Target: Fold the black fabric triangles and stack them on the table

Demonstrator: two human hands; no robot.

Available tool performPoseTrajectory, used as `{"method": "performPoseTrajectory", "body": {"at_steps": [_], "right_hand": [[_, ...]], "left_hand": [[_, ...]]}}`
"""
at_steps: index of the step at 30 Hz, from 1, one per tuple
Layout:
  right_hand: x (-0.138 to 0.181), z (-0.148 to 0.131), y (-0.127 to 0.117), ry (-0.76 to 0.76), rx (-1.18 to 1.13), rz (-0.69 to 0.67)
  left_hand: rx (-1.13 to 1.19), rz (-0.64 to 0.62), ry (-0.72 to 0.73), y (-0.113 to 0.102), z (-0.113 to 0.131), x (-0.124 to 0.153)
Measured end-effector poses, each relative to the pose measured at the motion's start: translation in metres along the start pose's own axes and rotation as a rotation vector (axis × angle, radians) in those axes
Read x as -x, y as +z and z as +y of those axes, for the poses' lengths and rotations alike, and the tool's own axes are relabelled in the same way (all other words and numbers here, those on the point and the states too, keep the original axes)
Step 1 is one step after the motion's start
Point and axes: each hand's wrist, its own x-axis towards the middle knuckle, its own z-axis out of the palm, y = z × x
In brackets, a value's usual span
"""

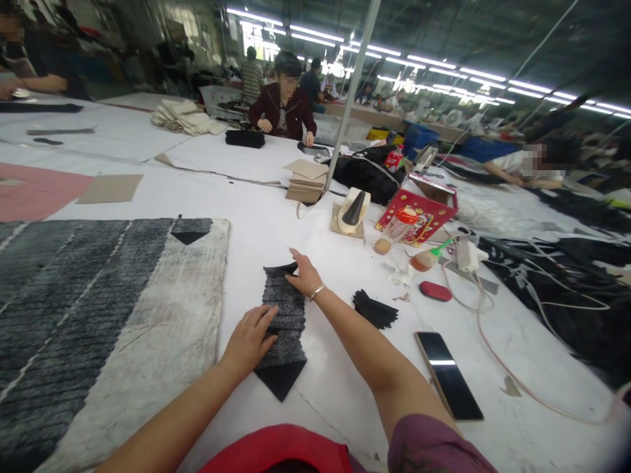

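Red garment nearest, worn at the counter's near edge. Past it, grey cloth strip lies on the counter, black pointed end toward the wearer, right of the big striped cloth. Left hand rests on the strip's left side, fingers loosely spread. Right hand at the curled far edge, thumb and forefinger around it; can't tell from here if pinched tight. Looks light, soft, floppy, not fragile; best held by far corners, middle pressed flat.

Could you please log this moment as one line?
left hand: on grey fabric strip | right hand: at strip's far end | black triangle: strip's near end | phone: on table
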Motion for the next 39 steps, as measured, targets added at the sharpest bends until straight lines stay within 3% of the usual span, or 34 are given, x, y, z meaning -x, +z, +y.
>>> {"method": "performPoseTrajectory", "body": {"at_steps": [4, 13, 21, 32, 39], "right_hand": [[-0.001, 0.0, 0.005, -0.121, 0.038, -0.051], [-0.018, 0.01, 0.017, -0.127, 0.079, -0.213], [-0.027, 0.008, 0.023, -0.113, 0.129, -0.274], [-0.025, 0.008, 0.024, -0.051, 0.146, -0.303], [-0.023, 0.006, 0.025, -0.058, 0.152, -0.299]], "left_hand": [[0.052, 0.029, 0.062, -0.002, 0.003, 0.003], [0.055, 0.137, 0.138, -0.004, -0.003, 0.013], [-0.014, 0.015, 0.105, -0.006, -0.016, 0.01], [0.147, -0.16, 0.013, -0.017, -0.015, 0.01], [0.181, -0.13, 0.027, -0.017, -0.013, 0.008]]}}
